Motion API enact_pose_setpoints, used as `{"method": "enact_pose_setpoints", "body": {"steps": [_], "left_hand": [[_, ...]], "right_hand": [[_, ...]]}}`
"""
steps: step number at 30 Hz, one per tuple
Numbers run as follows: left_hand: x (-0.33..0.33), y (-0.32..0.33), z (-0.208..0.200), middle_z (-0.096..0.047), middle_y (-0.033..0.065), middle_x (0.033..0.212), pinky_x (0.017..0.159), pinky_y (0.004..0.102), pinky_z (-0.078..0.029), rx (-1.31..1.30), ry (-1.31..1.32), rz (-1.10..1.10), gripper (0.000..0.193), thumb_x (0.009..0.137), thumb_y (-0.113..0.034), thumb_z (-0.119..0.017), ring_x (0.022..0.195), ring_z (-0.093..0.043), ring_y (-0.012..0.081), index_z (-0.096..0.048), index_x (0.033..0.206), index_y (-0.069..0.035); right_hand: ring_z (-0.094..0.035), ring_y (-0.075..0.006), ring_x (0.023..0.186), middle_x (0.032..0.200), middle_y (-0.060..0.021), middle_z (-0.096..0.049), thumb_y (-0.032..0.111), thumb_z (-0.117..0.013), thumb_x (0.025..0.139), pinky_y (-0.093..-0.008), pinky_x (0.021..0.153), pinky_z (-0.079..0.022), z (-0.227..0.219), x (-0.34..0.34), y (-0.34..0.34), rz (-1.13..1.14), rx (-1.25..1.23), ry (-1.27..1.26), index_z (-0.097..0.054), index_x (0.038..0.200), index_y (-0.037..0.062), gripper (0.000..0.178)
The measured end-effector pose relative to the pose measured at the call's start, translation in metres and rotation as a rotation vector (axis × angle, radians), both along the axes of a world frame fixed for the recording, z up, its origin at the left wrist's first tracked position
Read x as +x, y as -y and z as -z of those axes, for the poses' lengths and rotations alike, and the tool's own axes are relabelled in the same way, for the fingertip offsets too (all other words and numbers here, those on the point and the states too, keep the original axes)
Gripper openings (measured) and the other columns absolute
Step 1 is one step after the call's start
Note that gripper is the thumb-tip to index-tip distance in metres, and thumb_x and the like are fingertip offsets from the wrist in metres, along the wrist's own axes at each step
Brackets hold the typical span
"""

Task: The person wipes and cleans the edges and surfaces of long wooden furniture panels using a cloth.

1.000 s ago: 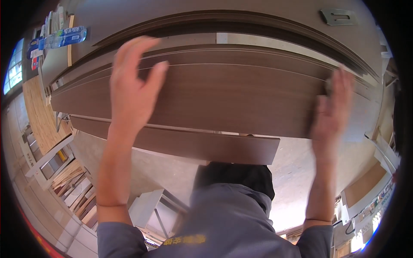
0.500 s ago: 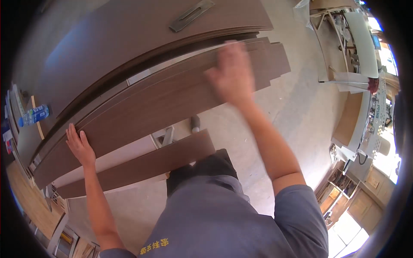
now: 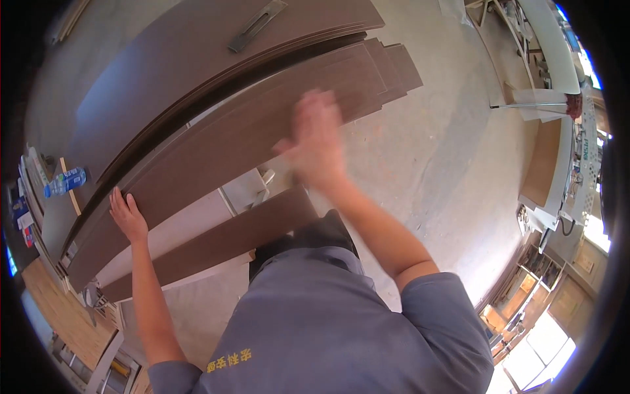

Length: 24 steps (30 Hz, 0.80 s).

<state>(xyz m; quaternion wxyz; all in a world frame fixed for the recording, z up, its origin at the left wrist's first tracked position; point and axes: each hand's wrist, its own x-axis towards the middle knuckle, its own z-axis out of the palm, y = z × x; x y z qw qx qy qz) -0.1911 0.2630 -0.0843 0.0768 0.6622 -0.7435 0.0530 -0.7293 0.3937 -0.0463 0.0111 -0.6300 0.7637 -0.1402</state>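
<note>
Blue water bottle on shelf

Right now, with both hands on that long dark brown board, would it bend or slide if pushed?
The long brown board is thin and very long, so it would probably flex if lifted by one end. It lies flat on a stack of similar boards with smooth faces, so it likely slides easily. The left hand and right hand rest far apart, suggesting awkward bulk.

The person wore a grey short-sleeved work shirt with small yellow embroidered characters near its hem and dark trousers below it, while both forearms were bare from the sleeves down to the left hand and the blurred right hand.
</note>
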Motion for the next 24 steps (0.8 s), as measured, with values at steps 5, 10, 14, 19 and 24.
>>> {"method": "enact_pose_setpoints", "body": {"steps": [5,10,14,19,24], "left_hand": [[0.017,-0.004,0.004,-0.047,0.0138,0.166,0.129,0.0591,-0.023,-0.021,-0.015,0.012,0.057,0.116,-0.042,-0.043,0.158,-0.036,0.0357,-0.044,0.163,-0.01],[0.016,-0.006,-0.006,-0.053,0.0185,0.159,0.123,0.0575,-0.033,-0.123,0.06,0.024,0.055,0.111,-0.034,-0.055,0.151,-0.044,0.0381,-0.048,0.158,-0.006],[-0.035,-0.004,-0.024,-0.053,0.0226,0.156,0.12,0.0597,-0.037,-0.102,0.06,-0.014,0.064,0.103,-0.037,-0.065,0.147,-0.046,0.0425,-0.049,0.152,0.001],[-0.046,-0.011,-0.034,-0.043,0.027,0.164,0.13,0.0565,-0.024,-0.113,-0.236,0.115,0.069,0.103,-0.032,-0.066,0.158,-0.034,0.0426,-0.044,0.157,0.003],[0.038,-0.025,-0.035,-0.036,0.0195,0.172,0.133,0.0525,-0.02,0.027,-0.298,0.372,0.073,0.107,-0.043,-0.057,0.162,-0.029,0.035,-0.04,0.162,0.001]], "right_hand": [[-0.026,-0.0416,0.162,0.17,-0.0264,-0.035,0.056,-0.061,0.101,-0.0511,0.133,-0.021,-0.007,-0.013,0.005,-0.25,0.04,0.069,-0.04,0.159,-0.007,0.088],[-0.023,-0.0427,0.162,0.172,-0.0276,-0.031,0.061,-0.053,0.105,-0.0484,0.134,-0.019,0.005,-0.118,0.066,0.024,0.005,-0.116,-0.032,0.164,-0.0084,0.093],[-0.02,-0.0425,0.163,0.174,-0.0272,-0.026,0.063,-0.051,0.106,-0.0481,0.134,-0.018,0.0,-0.067,0.073,-0.058,0.038,-0.203,-0.027,0.165,-0.0102,0.097],[-0.018,-0.0418,0.164,0.176,-0.0243,-0.024,0.065,-0.053,0.105,-0.048,0.134,-0.018,-0.007,0.056,0.088,-0.15,0.084,-0.188,-0.024,0.167,-0.0068,0.099],[-0.015,-0.0403,0.165,0.176,-0.0254,-0.022,0.067,-0.048,0.105,-0.0466,0.135,-0.015,0.004,0.198,0.113,-0.217,0.167,-0.269,-0.024,0.167,-0.008,0.1]]}}
